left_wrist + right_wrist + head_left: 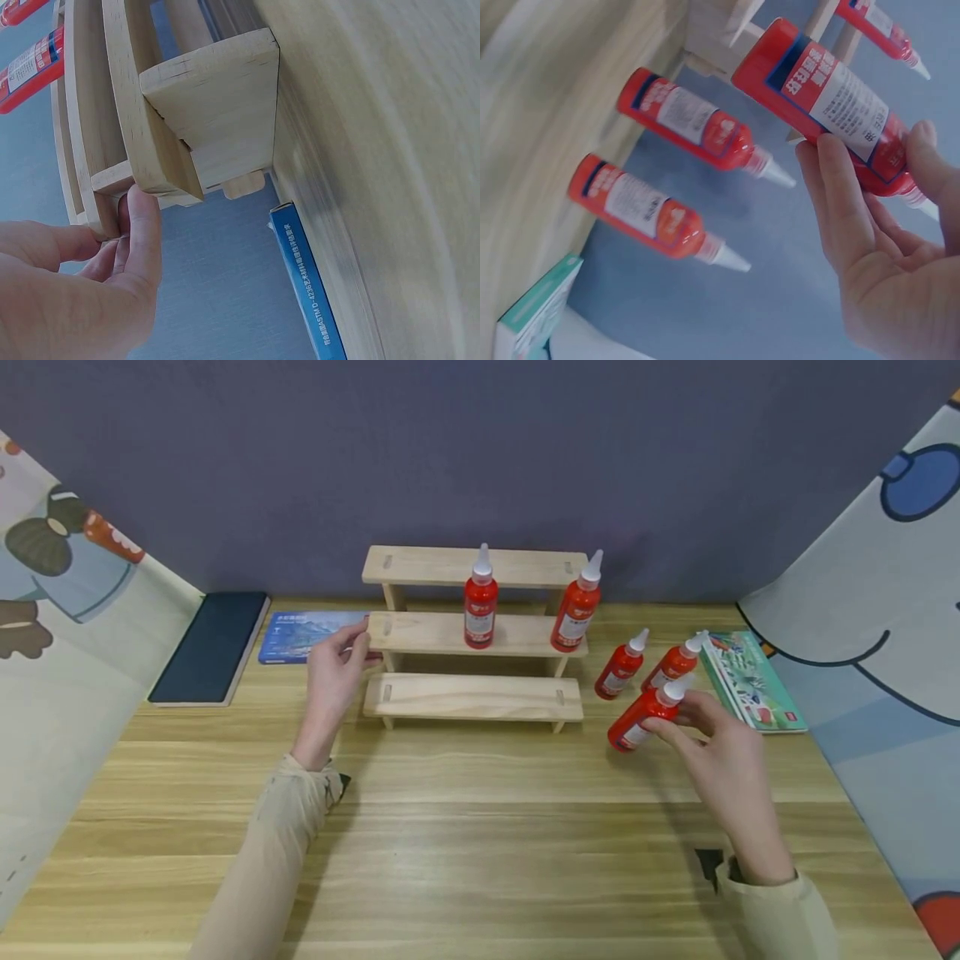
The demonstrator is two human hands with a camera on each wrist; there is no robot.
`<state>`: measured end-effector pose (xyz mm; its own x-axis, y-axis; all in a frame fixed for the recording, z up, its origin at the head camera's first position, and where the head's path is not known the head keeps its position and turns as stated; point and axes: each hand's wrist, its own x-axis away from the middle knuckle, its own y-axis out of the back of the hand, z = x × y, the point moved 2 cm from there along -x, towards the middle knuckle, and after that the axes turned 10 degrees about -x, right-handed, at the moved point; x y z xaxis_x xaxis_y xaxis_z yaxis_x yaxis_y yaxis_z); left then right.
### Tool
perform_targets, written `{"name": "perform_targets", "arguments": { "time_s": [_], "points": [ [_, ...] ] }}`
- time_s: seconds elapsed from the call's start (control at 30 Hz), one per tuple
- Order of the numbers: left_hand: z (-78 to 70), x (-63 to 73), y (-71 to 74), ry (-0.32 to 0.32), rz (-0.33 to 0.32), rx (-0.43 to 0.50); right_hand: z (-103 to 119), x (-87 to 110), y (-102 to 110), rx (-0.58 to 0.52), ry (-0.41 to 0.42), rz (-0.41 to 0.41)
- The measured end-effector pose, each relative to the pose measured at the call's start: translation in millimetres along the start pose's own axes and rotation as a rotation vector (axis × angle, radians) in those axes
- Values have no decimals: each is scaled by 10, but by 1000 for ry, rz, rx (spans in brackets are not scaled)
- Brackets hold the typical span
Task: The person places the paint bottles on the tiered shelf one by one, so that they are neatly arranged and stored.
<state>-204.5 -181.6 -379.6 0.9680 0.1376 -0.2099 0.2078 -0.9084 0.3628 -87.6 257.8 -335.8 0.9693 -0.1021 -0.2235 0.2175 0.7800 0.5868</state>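
My right hand (723, 756) grips a red squeeze bottle (636, 724) with a white nozzle cap, tilted, to the right of a three-tier wooden rack (472, 697). In the right wrist view, thumb and fingers close around this bottle (810, 94) near its cap. Two similar bottles, a nearer-left one (619, 670) and one partly hidden (667, 669), stand on the table behind it. On the middle tier stand a central bottle (480, 610) and a right-end bottle (575, 617). My left hand (337, 664) pinches the left end of the middle tier (94, 150).
A dark book (210, 647) and a blue box (307, 635) lie left of the rack on the wooden table (472, 852). At the right lies a green book (753, 685). A dark panel (472, 452) rises behind, with printed panels at both sides.
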Motion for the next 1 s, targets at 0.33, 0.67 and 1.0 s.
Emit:
{"name": "perform_targets", "arguments": {
  "time_s": [0.33, 0.67, 1.0],
  "points": [
    [-11, 11, 1, 2, 1, -18, 275, -118, -134, -50, 43, 37],
    [-4, 5, -1, 8, 2, -27, 499, -203, -326, -116, 87, 64],
    [13, -8, 3, -2, -4, -25, 707, -315, -526, -209, 161, 73]
  ]
}}
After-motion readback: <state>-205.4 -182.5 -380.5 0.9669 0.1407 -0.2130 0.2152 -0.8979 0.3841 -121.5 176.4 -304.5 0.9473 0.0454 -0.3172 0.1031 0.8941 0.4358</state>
